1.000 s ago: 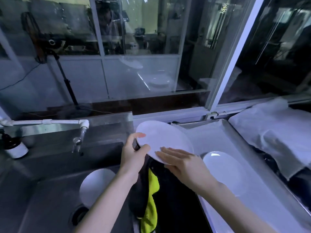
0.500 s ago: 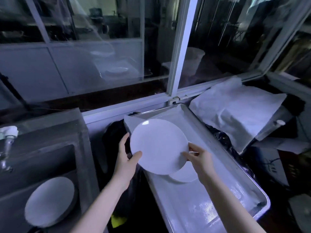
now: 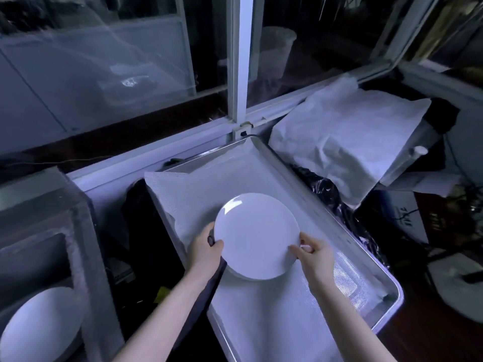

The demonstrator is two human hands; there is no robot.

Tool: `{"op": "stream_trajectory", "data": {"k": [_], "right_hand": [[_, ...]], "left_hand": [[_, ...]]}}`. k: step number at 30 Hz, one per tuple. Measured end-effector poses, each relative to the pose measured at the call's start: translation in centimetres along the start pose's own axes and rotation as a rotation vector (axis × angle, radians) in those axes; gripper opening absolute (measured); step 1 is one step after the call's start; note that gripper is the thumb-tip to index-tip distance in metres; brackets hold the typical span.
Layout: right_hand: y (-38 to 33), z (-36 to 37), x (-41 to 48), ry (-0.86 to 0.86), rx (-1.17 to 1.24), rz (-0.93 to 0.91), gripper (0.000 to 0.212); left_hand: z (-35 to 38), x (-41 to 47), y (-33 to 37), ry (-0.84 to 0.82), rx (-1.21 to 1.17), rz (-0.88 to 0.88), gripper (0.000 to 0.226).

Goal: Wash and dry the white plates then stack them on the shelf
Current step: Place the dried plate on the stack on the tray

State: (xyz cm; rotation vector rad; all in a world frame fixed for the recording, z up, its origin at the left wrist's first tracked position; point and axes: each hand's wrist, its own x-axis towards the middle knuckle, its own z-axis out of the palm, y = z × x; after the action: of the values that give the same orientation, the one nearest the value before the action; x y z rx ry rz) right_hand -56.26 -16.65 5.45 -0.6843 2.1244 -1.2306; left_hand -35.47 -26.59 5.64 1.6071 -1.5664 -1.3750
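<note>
A round white plate (image 3: 257, 235) lies flat just over a second white plate (image 3: 236, 275), of which only a sliver of rim shows below it. Both are over the cloth-lined metal tray (image 3: 347, 231). My left hand (image 3: 205, 248) grips the top plate's left rim, thumb on top. My right hand (image 3: 312, 253) pinches its right rim. I cannot tell whether the two plates touch. A third white plate (image 3: 39, 327) sits in the steel sink (image 3: 78, 223) at the lower left.
A window frame (image 3: 240, 61) and sill run behind the tray. White cloth (image 3: 345, 137) covers a mound to the right, with black plastic (image 3: 337, 202) beside the tray. Dark cloth (image 3: 138, 218) hangs between sink and tray.
Both hands carried the plate from beside the sink rightward and lowered it flat over the plate on the tray. My view swung right, away from the tap.
</note>
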Motion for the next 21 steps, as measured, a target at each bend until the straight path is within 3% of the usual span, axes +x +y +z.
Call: {"op": "stream_trajectory", "data": {"k": [5, 10, 17, 21], "right_hand": [[1.4, 0.3, 0.3, -0.001, -0.053, 0.032, 0.043], [2.0, 0.8, 0.5, 0.003, -0.118, 0.012, 0.017], [3.0, 1.3, 0.5, 0.033, -0.112, 0.054, 0.016], [2.7, 1.7, 0.8, 0.006, -0.106, 0.073, 0.032]], "left_hand": [[1.3, 0.4, -0.1, 0.081, 0.255, 0.035, 0.037], [1.7, 0.4, -0.5, 0.091, 0.324, -0.037, 0.036], [1.9, 0.3, -1.1, 0.074, 0.358, -0.056, 0.051], [2.0, 0.4, -1.2, 0.071, 0.351, -0.099, 0.061]]}}
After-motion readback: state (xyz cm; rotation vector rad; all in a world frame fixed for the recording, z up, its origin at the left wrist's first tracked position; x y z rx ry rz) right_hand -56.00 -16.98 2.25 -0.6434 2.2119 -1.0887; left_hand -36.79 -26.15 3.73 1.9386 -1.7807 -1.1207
